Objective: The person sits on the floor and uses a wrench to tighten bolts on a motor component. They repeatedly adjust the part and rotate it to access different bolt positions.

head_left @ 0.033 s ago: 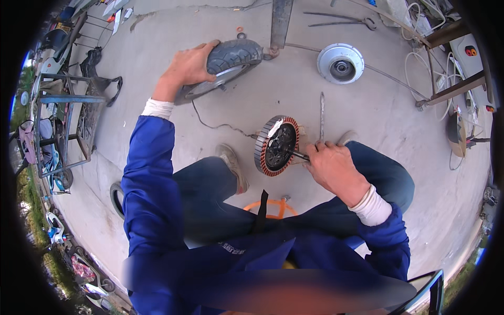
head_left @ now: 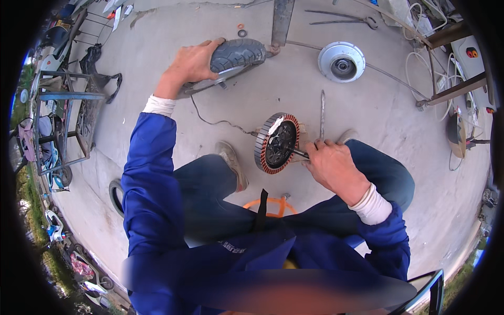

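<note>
My left hand [head_left: 198,65] grips a wheel with a treaded black tyre [head_left: 237,53] at the upper left of centre; part of the wheel is hidden behind it. Between my feet stands a motor stator [head_left: 268,143] with copper windings and a dark hub, tilted on a tan piece underneath, a cable trailing toward the wheel. My right hand [head_left: 328,163] is closed on a metal shaft [head_left: 299,153] that sticks out of the hub's centre. A thin metal bar [head_left: 322,113] lies just beyond that hand. A silver motor housing [head_left: 331,65] lies farther back at the right.
A steel post [head_left: 281,23], long pliers [head_left: 346,18] and washers [head_left: 242,33] are at the back. A metal frame cart [head_left: 68,96] and bikes line the left; cables and rusty frames [head_left: 457,86] are on the right. A loose tyre [head_left: 113,195] lies by my left leg.
My left hand and the wheel appear slightly higher and farther right. The rest differs only by a very small shift in the view.
</note>
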`<control>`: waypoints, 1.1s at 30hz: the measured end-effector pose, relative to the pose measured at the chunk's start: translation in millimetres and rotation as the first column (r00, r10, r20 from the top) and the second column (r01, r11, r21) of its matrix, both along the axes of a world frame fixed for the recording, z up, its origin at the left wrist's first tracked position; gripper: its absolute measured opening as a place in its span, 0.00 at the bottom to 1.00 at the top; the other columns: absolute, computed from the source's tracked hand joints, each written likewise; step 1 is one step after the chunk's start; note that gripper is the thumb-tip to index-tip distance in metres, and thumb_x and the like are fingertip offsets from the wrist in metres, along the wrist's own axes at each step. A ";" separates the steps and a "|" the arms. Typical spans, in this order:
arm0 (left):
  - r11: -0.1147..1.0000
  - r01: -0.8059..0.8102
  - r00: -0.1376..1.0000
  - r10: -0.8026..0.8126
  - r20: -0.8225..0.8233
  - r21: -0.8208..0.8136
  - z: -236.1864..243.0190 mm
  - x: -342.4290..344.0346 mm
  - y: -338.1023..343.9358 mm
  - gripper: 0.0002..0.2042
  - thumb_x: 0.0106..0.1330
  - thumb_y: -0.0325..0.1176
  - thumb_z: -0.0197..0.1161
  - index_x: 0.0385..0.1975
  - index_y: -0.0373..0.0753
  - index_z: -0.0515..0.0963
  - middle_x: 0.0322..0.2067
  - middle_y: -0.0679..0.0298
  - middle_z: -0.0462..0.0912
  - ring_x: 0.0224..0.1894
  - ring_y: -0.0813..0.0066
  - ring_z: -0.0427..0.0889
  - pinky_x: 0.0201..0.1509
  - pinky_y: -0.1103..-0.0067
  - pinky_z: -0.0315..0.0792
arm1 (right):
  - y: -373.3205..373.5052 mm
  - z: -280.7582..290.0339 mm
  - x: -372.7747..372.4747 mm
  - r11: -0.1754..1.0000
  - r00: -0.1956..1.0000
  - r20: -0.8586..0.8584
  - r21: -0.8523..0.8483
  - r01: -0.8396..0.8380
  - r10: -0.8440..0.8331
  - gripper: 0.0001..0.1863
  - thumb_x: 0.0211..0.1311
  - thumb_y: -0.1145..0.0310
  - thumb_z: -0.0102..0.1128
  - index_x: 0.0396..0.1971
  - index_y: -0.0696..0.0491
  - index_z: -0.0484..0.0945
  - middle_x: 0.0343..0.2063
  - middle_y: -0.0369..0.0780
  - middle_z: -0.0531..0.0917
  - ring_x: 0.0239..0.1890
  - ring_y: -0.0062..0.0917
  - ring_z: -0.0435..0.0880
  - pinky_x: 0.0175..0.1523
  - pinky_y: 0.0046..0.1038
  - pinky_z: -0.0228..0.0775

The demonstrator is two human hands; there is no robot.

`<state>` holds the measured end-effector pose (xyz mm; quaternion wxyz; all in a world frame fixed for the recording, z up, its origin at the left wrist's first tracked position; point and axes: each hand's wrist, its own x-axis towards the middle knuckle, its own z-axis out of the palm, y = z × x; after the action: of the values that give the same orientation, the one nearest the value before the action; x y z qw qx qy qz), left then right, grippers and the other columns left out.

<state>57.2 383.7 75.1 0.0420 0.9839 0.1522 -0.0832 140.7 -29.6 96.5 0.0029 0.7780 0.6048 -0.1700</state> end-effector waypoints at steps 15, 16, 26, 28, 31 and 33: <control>0.931 0.362 0.923 -0.350 0.160 -0.051 -17.9 115.0 -77.3 0.41 0.44 0.41 0.75 0.66 0.48 0.72 0.54 0.60 0.81 0.57 0.59 0.81 0.54 0.64 0.79 | -7.3 -11.5 1.6 0.996 0.998 0.047 -0.075 0.041 -0.037 0.20 0.57 0.59 0.71 0.44 0.56 0.79 0.33 0.41 0.84 0.39 0.34 0.86 0.42 0.35 0.78; 0.934 0.356 0.922 -0.345 0.175 -0.034 -19.8 122.7 -77.5 0.41 0.46 0.41 0.76 0.66 0.48 0.72 0.54 0.60 0.81 0.58 0.59 0.80 0.55 0.64 0.79 | -6.9 -11.8 1.8 0.996 0.998 0.048 -0.075 0.041 -0.037 0.20 0.57 0.59 0.71 0.44 0.56 0.79 0.33 0.41 0.84 0.39 0.34 0.86 0.42 0.35 0.78; 0.892 0.421 0.801 -0.452 0.392 0.167 -29.8 152.3 -69.2 0.31 0.57 0.39 0.73 0.62 0.41 0.73 0.51 0.53 0.74 0.58 0.52 0.74 0.58 0.62 0.75 | -9.5 -4.2 1.6 0.995 0.999 0.031 -0.090 0.039 -0.036 0.21 0.59 0.60 0.71 0.48 0.56 0.79 0.36 0.43 0.85 0.39 0.35 0.87 0.44 0.34 0.78; 0.884 0.427 0.781 -0.466 0.416 0.189 -37.7 157.5 -65.0 0.31 0.58 0.36 0.72 0.62 0.39 0.72 0.54 0.51 0.74 0.60 0.50 0.73 0.62 0.61 0.71 | -9.5 -3.8 1.7 0.996 0.999 0.025 -0.083 0.042 -0.040 0.20 0.58 0.60 0.71 0.46 0.56 0.79 0.35 0.42 0.85 0.39 0.34 0.86 0.44 0.33 0.78; 0.889 0.401 0.780 -0.457 0.427 0.220 -49.9 161.2 -56.5 0.30 0.59 0.31 0.67 0.64 0.35 0.70 0.62 0.47 0.72 0.68 0.47 0.68 0.73 0.58 0.62 | -10.3 -3.8 1.1 0.997 0.999 0.025 -0.069 0.038 -0.036 0.20 0.58 0.60 0.71 0.44 0.55 0.79 0.34 0.42 0.85 0.38 0.34 0.86 0.43 0.33 0.78; 0.900 0.388 0.766 -0.436 0.473 0.201 -64.3 166.0 -51.3 0.30 0.60 0.30 0.65 0.65 0.35 0.70 0.63 0.46 0.72 0.69 0.46 0.67 0.75 0.57 0.60 | -10.3 -6.3 0.2 0.998 0.999 0.030 -0.058 0.029 -0.027 0.20 0.57 0.60 0.72 0.44 0.55 0.78 0.34 0.42 0.85 0.37 0.34 0.86 0.42 0.33 0.78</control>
<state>223.1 332.4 10.8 0.0161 0.9806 -0.0801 0.1779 140.9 -39.9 90.2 0.0322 0.7884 0.5885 -0.1763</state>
